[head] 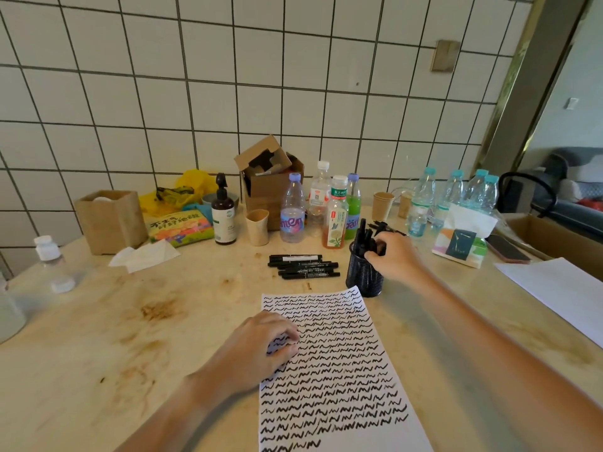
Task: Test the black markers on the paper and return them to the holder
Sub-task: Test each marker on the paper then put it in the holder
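I see the paper (329,370), lower centre, nearly filled with squiggles. My left hand (257,347) presses it, fingers loosely bent. My right hand (391,256) curls round markers in the holder (362,275), centre right. Four markers (303,265) left of it seem to remain.

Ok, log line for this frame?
right hand: at holder, on markers | left hand: on paper | loose markers: on table
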